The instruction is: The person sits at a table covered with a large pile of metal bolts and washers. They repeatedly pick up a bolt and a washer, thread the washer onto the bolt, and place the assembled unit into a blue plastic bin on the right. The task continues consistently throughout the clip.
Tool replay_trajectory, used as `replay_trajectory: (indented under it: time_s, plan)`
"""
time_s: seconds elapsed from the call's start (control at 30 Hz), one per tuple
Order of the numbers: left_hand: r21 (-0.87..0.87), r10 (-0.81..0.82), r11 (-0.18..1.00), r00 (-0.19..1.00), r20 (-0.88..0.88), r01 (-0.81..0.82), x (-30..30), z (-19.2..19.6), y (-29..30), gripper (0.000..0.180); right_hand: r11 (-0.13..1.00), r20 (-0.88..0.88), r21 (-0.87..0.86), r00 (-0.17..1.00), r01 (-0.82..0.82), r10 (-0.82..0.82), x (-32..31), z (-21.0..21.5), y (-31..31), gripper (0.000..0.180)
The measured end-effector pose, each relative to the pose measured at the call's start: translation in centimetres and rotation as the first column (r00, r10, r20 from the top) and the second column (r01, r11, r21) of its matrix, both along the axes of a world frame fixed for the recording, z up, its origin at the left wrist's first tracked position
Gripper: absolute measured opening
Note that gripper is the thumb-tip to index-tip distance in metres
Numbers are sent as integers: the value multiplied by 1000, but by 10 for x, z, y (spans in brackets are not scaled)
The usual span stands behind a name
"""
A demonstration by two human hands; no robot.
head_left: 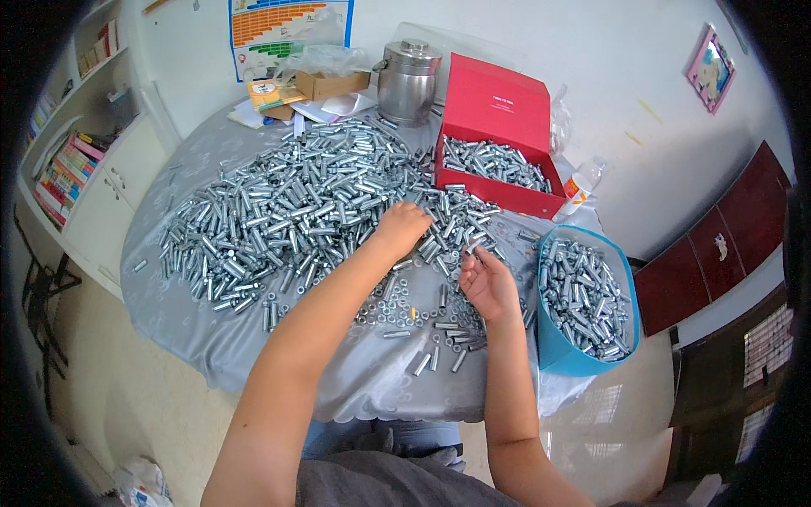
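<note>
A large heap of silvery metal sleeves (296, 194), short and cylindrical, covers much of the round table. My left hand (404, 226) is on the near right side of the heap, its fingers curled down among the pieces; the fingertips are hidden. To its right my right hand (492, 286) is turned palm up, thumb and fingers drawn together around a small shiny metal piece too small to name. Loose nuts and washers (384, 311) lie spread below my hands, with several single sleeves (459, 361) nearer the table's front edge.
An open red box (507, 196) full of metal sleeves stands behind my right hand. The blue bin (583, 363) at the right also holds many. A steel canister (410, 83), a cardboard box (331, 84) and a plastic bottle (583, 182) are farther back.
</note>
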State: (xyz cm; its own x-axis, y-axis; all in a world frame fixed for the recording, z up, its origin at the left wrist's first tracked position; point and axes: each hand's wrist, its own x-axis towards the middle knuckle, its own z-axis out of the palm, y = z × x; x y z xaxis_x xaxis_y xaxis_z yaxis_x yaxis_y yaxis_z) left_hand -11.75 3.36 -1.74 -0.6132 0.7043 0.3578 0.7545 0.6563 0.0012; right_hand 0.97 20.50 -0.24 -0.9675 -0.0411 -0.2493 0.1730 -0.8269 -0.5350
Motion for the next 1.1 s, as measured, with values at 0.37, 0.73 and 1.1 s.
replay_trajectory:
  time_s: [0.37,0.73,1.1]
  plan:
    - [533,-71,845,997,23,48,51,34,-31,14,930,-60,335,988,153,-140,7,9,-11,24]
    - [720,-72,694,993,92,-17,97,27,-45,18,837,-148,470,960,281,-239,12,17,-30,27]
    - [704,-151,710,982,117,25,95,22,-48,19,729,-182,651,976,213,-123,15,18,-42,27]
